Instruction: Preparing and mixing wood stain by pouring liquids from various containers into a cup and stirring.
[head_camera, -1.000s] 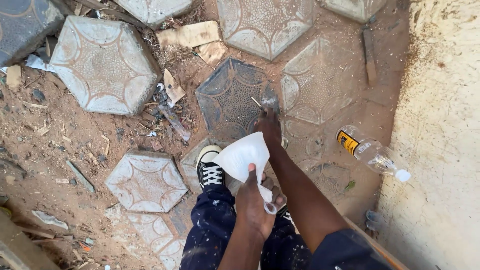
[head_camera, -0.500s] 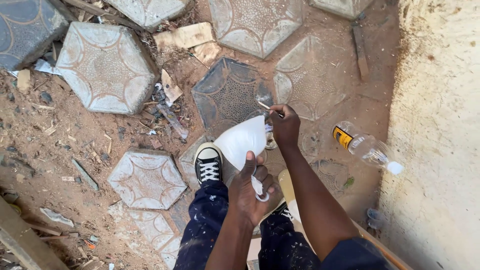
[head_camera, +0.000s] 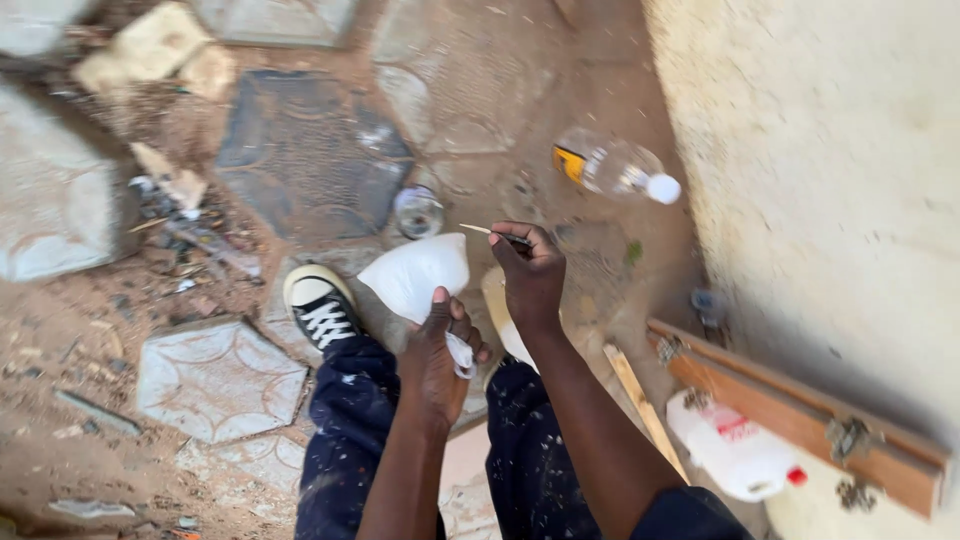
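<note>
My left hand (head_camera: 438, 350) grips the twisted neck of a white plastic bag (head_camera: 415, 275) that bulges with something pale inside. My right hand (head_camera: 528, 272) is just right of the bag and pinches a thin stick or needle-like tool (head_camera: 488, 232) whose tip points left over the bag's top. Both hands hang above my paint-spattered dark trousers (head_camera: 350, 440) and a black-and-white sneaker (head_camera: 318, 306). A small clear glass or jar (head_camera: 418, 211) stands on the ground just beyond the bag.
Hexagonal paving tiles (head_camera: 218, 378) and rubble lie on red dirt at left. A clear plastic bottle (head_camera: 615, 166) lies by the pale wall (head_camera: 830, 170) at right. A white jug with a red cap (head_camera: 735, 452) and a wooden board with metal latches (head_camera: 800, 410) sit at lower right.
The view has swung toward the wall and closer in. My right hand has drawn back from the ground to the bag's top, holding the thin stick; my left hand keeps its grip.
</note>
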